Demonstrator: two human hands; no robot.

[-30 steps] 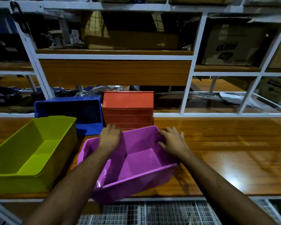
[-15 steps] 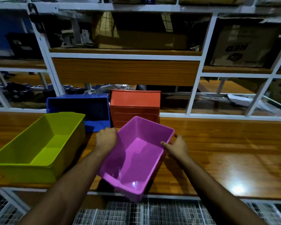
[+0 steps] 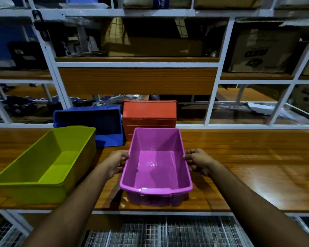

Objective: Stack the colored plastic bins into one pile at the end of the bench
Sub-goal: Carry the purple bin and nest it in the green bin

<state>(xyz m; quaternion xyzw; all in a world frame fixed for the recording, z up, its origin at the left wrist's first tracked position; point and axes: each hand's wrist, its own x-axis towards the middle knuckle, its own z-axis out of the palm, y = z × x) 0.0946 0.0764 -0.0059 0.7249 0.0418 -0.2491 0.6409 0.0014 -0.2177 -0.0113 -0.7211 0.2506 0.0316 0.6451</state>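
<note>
A purple bin (image 3: 156,168) stands upright and open-side up near the front of the wooden bench (image 3: 248,163), its long axis pointing away from me. My left hand (image 3: 116,162) grips its left rim and my right hand (image 3: 197,160) grips its right rim. To the left sits a larger lime-green bin (image 3: 43,164), upright and empty. Behind it a blue bin (image 3: 91,122) lies on its side with its opening facing me. An orange bin (image 3: 149,116) stands behind the purple one, showing only its outer surfaces.
A white metal shelf frame (image 3: 212,97) rises along the bench's back edge, holding cardboard boxes (image 3: 260,50) and clutter. A wire mesh shelf (image 3: 164,234) lies below the bench's front edge. Bare wood stretches to the right of the purple bin.
The purple bin has turned from a tilted, skewed pose to level and straight, and both hands have shifted from its far corners to its side rims.
</note>
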